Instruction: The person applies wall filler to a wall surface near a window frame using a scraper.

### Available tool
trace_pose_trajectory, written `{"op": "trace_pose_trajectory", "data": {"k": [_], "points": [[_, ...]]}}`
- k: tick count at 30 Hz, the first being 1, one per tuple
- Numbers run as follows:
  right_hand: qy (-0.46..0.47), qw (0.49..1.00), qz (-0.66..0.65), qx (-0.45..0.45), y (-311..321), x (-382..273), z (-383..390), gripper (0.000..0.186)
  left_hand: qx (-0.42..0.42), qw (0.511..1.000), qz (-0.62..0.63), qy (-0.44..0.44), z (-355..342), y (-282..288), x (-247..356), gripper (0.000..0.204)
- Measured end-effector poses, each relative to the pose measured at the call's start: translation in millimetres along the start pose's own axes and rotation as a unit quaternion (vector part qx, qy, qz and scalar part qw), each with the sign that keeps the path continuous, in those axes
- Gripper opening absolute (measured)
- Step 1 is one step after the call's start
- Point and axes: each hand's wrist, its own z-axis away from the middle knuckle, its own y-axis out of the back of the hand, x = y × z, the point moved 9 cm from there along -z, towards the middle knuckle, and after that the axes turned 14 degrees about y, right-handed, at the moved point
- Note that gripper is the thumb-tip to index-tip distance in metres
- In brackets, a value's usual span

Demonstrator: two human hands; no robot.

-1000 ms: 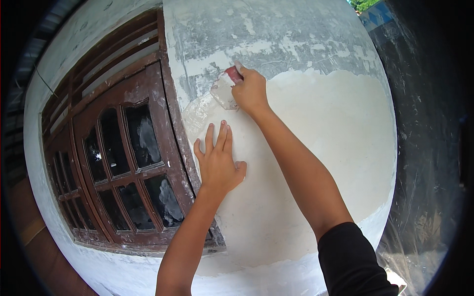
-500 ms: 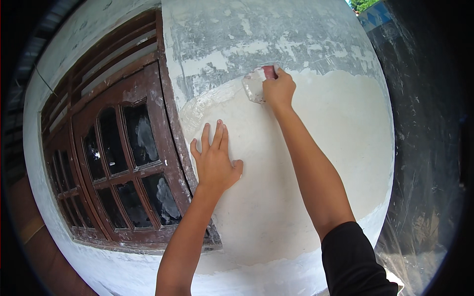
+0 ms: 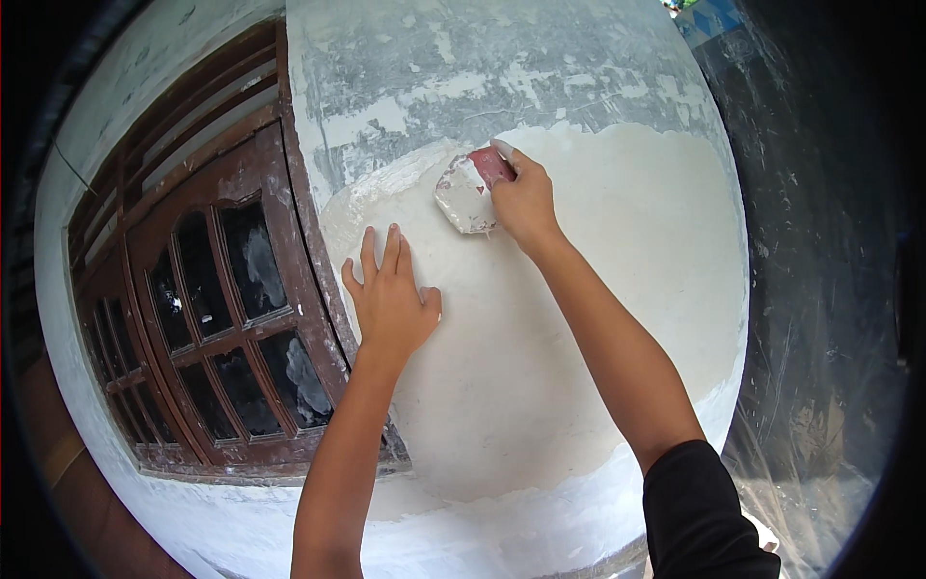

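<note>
My right hand (image 3: pixel 526 201) grips a putty knife (image 3: pixel 465 199) with a red, paint-spattered part near the fingers and a wide blade smeared with pale filler. Its blade lies against the wall near the upper edge of a smooth cream plaster patch (image 3: pixel 637 251). Below and to the left, my left hand (image 3: pixel 391 304) is open, fingers spread on or just off the patch; contact cannot be made out. Rough grey wall (image 3: pixel 511 58) with white streaks shows above the patch.
Left of the patch is a brown wooden window (image 3: pixel 227 333) with dark panes and a slatted vent above. Whiter wall (image 3: pixel 540 531) runs below. A dark plastic sheet (image 3: pixel 810 241) hangs at the right, beyond the wall's edge.
My right hand has drawn the putty knife down and a little left over the patch. The whole scene has shifted slightly left in view; my left hand stays spread.
</note>
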Motion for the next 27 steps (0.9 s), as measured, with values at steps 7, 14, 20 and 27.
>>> {"op": "trace_pose_trajectory", "data": {"k": [7, 14, 20, 27], "points": [[-0.176, 0.982, -0.071, 0.003, 75, 48, 27, 0.039, 0.029, 0.997, 0.067, -0.015, 12, 1, 42, 0.061], [-0.249, 0.964, -0.088, 0.011, 140, 53, 60, 0.037, 0.028, 0.988, 0.137, -0.062, 45, -9, 107, 0.057], [-0.304, 0.948, -0.091, 0.020, 184, 80, 102, 0.029, 0.000, 0.971, 0.225, -0.079, 79, -22, 141, 0.058], [-0.397, 0.911, -0.095, 0.061, 228, 82, 168, 0.033, -0.030, 0.945, 0.298, -0.130, 123, -25, 171, 0.051]]}}
